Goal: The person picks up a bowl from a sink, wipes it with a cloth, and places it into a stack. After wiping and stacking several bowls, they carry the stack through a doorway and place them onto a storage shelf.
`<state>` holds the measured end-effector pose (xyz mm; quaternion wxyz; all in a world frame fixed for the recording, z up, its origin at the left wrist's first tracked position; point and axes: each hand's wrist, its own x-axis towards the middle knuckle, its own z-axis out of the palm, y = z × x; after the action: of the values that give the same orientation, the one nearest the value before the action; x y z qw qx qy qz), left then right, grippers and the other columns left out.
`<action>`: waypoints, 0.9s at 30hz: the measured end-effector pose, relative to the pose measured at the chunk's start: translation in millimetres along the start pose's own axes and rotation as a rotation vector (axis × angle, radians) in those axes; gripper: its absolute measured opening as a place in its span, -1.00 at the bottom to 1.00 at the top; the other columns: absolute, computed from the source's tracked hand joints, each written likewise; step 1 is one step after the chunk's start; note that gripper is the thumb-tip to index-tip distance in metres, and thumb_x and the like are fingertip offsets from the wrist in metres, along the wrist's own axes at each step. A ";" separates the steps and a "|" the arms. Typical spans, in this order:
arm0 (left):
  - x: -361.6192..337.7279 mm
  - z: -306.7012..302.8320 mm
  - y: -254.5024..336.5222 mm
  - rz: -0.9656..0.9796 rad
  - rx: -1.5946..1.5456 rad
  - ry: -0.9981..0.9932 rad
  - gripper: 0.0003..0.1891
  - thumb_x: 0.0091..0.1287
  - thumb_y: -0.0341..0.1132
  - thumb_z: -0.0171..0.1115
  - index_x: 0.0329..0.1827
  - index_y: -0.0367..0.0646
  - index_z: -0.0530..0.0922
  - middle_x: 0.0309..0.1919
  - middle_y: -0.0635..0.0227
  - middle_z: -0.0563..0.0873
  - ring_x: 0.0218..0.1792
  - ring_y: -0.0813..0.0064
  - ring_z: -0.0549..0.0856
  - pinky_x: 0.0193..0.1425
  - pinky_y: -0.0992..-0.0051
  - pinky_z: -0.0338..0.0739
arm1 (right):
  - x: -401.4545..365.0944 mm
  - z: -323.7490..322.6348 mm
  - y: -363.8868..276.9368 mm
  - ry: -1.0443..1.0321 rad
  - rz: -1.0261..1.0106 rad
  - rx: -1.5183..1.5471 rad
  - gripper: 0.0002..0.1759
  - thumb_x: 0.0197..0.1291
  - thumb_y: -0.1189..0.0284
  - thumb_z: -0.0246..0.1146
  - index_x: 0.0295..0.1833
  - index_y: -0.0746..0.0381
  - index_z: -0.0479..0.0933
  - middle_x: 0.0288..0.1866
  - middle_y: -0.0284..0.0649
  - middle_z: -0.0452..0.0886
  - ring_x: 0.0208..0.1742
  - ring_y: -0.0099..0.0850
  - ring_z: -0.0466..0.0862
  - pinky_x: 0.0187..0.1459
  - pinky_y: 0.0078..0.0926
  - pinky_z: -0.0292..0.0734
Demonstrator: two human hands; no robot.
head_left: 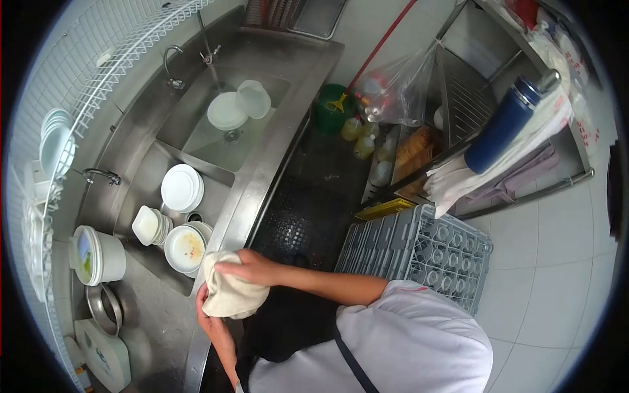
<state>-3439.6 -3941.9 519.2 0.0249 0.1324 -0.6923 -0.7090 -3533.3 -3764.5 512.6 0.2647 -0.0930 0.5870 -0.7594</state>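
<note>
Both hands are closed on a cream-coloured cloth [234,296], held in front of the black apron by the edge of the steel sink counter. From the lower left, my left hand [208,309] grips the cloth's edge. My right hand [247,268] presses into its upper part with the fingers bent. The cloth bulges in a rounded shape; whether anything is inside is hidden. Just beyond it, in the near basin, a white plate with orange food stains [185,250] tops a small stack. A stack of clean-looking white plates [181,187] and several white square bowls [151,224] are close by.
The far basin [196,141] holds water, a white bowl [227,111] and a translucent container [253,99]. White tubs [98,255] and a metal pan [105,309] occupy the left counter. A crate of glasses [449,262] stands right, below a rack with a blue flask [503,124].
</note>
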 end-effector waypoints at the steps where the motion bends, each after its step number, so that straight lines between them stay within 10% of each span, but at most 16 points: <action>1: 6.4 -0.2 -0.2 -0.053 -0.020 -0.010 -0.49 0.49 -0.24 0.14 0.42 -0.33 0.43 0.28 0.12 0.58 0.28 0.36 0.59 0.36 0.38 0.46 | 9.8 -10.1 7.5 0.019 0.041 0.126 -0.48 0.46 0.02 0.21 0.07 0.32 0.67 -0.06 -0.23 0.75 -0.05 -0.47 0.70 0.04 -0.42 0.59; 9: 103.0 23.9 7.1 -0.093 -0.001 -0.325 -0.56 0.53 -0.26 0.04 0.40 -0.24 0.50 0.18 0.28 0.66 0.12 0.44 0.66 0.19 0.45 0.55 | 35.7 -69.6 -40.0 0.247 0.108 0.313 -0.56 0.45 0.11 0.27 0.13 0.29 0.64 -0.07 -0.29 0.74 -0.11 -0.52 0.72 -0.01 -0.50 0.62; 14: 133.5 45.4 31.6 -0.067 -0.167 -0.566 -0.30 0.44 -0.31 0.26 0.61 -0.16 0.21 0.32 0.23 0.57 0.29 0.44 0.57 0.35 0.45 0.47 | 40.4 -88.2 -75.4 0.338 0.035 0.211 -0.55 0.47 0.21 0.22 0.21 0.38 0.59 0.04 -0.20 0.74 0.02 -0.45 0.74 0.08 -0.46 0.62; 17: 131.2 72.0 46.3 0.204 -0.137 -0.431 -0.11 0.29 -0.40 0.48 0.63 -0.17 0.14 0.33 0.26 0.55 0.33 0.43 0.53 0.42 0.41 0.43 | 57.5 -85.9 -69.8 0.122 0.090 0.047 -0.48 0.52 0.21 0.14 0.36 0.41 0.48 0.24 -0.15 0.64 0.25 -0.40 0.62 0.28 -0.40 0.48; 27: 57.4 81.0 22.4 0.007 -0.113 0.497 -0.55 0.32 -0.32 0.42 0.24 -0.24 0.55 -0.01 0.28 0.74 0.02 0.54 0.68 0.17 0.44 0.58 | 112.7 -89.8 -67.1 -0.706 0.260 -0.130 -0.42 0.38 0.52 0.22 0.47 0.41 0.33 0.38 -0.09 0.53 0.35 -0.34 0.55 0.35 -0.36 0.42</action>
<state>-3516.2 -3876.4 533.1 0.2039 0.2987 -0.6245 -0.6923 -3688.5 -3735.0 530.3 0.5384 -0.2905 0.5136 -0.6017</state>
